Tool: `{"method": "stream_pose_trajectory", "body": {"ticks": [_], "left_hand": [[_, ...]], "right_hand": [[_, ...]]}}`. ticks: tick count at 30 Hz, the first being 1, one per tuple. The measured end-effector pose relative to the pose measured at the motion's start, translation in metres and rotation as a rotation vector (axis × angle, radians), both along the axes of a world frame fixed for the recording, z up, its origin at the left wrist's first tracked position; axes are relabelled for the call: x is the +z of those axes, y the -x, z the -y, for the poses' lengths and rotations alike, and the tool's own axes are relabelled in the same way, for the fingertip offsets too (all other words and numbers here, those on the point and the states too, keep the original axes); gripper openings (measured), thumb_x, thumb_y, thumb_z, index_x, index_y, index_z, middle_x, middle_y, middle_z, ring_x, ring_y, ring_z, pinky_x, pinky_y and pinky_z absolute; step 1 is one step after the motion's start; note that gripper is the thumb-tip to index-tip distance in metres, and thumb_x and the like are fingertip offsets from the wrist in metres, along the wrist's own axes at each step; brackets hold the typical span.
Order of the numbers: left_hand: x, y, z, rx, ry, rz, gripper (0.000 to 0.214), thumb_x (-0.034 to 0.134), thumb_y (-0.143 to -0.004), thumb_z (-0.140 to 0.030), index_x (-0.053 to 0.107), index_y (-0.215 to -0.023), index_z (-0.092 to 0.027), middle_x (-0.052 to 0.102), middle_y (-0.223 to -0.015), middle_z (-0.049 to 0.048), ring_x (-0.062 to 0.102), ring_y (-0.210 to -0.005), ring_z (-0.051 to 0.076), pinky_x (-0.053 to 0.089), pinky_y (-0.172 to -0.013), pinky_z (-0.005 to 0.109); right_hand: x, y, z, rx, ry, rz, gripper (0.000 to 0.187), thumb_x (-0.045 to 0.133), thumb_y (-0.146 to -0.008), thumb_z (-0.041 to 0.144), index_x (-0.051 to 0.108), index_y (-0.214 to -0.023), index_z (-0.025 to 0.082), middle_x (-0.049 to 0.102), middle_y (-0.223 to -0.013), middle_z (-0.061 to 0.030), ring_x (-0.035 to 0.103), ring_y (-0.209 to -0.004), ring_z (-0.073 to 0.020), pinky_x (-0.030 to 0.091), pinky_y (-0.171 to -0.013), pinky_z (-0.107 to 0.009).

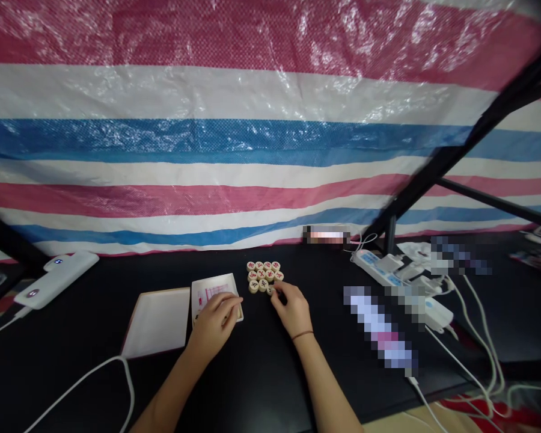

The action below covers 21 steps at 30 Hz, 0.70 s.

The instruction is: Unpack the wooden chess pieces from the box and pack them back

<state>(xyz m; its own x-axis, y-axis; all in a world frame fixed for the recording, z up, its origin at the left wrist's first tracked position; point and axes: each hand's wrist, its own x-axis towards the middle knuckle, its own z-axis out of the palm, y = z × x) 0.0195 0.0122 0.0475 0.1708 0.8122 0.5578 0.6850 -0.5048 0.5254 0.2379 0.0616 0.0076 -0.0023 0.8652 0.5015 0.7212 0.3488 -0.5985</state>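
Several round wooden chess pieces (264,276) with red and black characters lie in a tight cluster on the black table (261,361). My right hand (291,308) rests just below the cluster, its fingertips pinched on one piece at the cluster's lower right edge. My left hand (216,319) lies over the lower right part of a small white box (214,296), fingers loosely curled and touching it. To the left of that box sits a shallow white lid (157,322).
A white power bank (56,278) with a cable lies at the far left. A white power strip (401,282) with plugs and cables sits at the right. A striped tarp (252,150) and black metal bars (455,150) back the table.
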Motion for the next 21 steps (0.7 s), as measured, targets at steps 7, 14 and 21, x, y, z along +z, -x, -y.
{"method": "stream_pose_trajectory", "body": {"ticks": [7, 14, 21], "left_hand": [[-0.0021, 0.0034, -0.002, 0.006, 0.001, -0.003, 0.023, 0.045, -0.091, -0.019, 0.067, -0.097, -0.023, 0.068, -0.094, 0.0044, 0.066, -0.088, 0.016, 0.055, -0.081, 0.029], [-0.0002, 0.0043, -0.0017, -0.002, -0.007, -0.017, 0.022, 0.045, -0.091, -0.019, 0.067, -0.095, -0.023, 0.069, -0.092, 0.0043, 0.066, -0.087, 0.017, 0.054, -0.08, 0.03], [-0.0015, 0.0096, -0.0036, 0.028, 0.049, -0.134, 0.025, 0.049, -0.091, -0.028, 0.064, -0.11, -0.025, 0.067, -0.103, 0.0062, 0.064, -0.096, 0.02, 0.052, -0.087, 0.036]], "right_hand": [[-0.0046, 0.0009, 0.0005, 0.034, 0.03, -0.102, 0.02, 0.052, -0.086, 0.033, 0.064, -0.092, 0.018, 0.069, -0.098, -0.0095, 0.066, -0.082, -0.0198, 0.055, -0.075, -0.033], [-0.0035, 0.0041, 0.0004, 0.051, 0.008, -0.128, 0.023, 0.052, -0.087, 0.035, 0.067, -0.08, 0.019, 0.069, -0.097, -0.0104, 0.066, -0.09, -0.0212, 0.056, -0.074, -0.032], [-0.0104, 0.0038, -0.0001, 0.026, 0.041, -0.009, 0.015, 0.051, -0.081, 0.025, 0.062, -0.09, 0.019, 0.063, -0.098, -0.0086, 0.061, -0.083, -0.0192, 0.051, -0.072, -0.031]]}}
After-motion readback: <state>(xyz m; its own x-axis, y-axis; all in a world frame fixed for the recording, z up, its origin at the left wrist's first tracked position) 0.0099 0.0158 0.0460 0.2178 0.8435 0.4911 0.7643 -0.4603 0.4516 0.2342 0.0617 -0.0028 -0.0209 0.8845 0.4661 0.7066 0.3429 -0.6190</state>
